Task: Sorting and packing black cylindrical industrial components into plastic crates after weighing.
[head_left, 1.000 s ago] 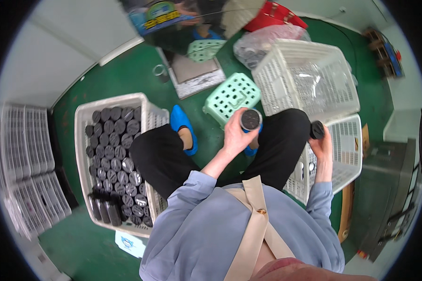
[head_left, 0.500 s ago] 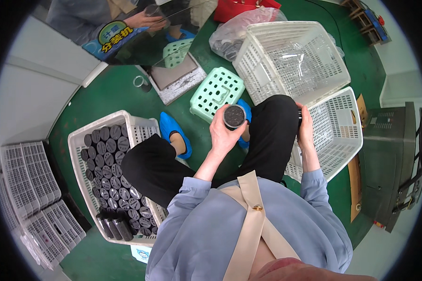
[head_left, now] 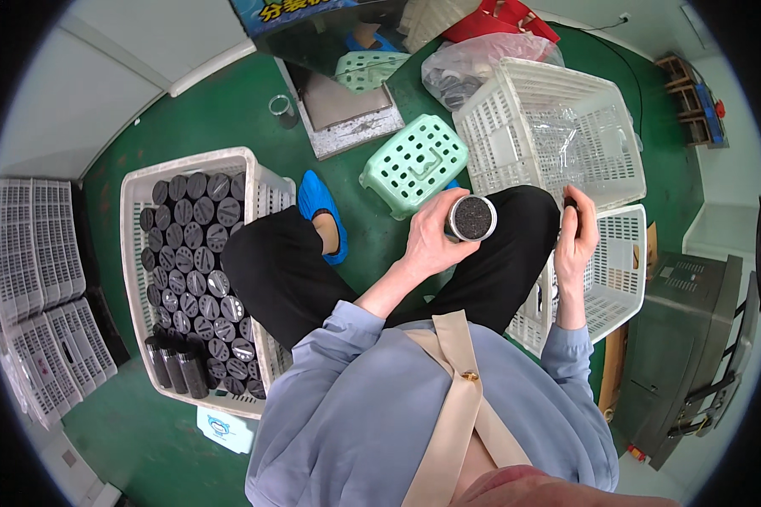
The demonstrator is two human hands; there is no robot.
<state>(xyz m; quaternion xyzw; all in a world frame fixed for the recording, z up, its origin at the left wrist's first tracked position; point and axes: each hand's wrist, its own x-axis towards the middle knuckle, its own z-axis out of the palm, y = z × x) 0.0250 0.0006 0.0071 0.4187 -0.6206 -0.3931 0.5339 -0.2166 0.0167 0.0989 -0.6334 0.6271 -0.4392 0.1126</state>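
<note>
My left hand [head_left: 429, 237] is wrapped round an open clear jar [head_left: 472, 218] filled nearly to the rim with black granules. Beside my right knee, my right hand [head_left: 577, 241] has its fingers curled round a small black piece [head_left: 571, 203], which looks like a jar cap and is mostly hidden. At my left stands a white plastic crate [head_left: 132, 245] with rows of black-capped jars [head_left: 196, 258] in it. Several jars lie on their sides [head_left: 176, 367] on top at its near end.
A pale green stool [head_left: 414, 165] stands ahead of me. White crates [head_left: 482, 144] are at the right, the far one holding clear plastic. One clear jar [head_left: 282, 108] stands on the green floor beside a low metal platform [head_left: 347, 110]. A dark machine [head_left: 681, 338] is far right.
My view has shifted, so the surroundings sit differently. My left hand has brought the jar rightward, closer to my right knee. My right hand has come up beside the knee, its fingers more curled.
</note>
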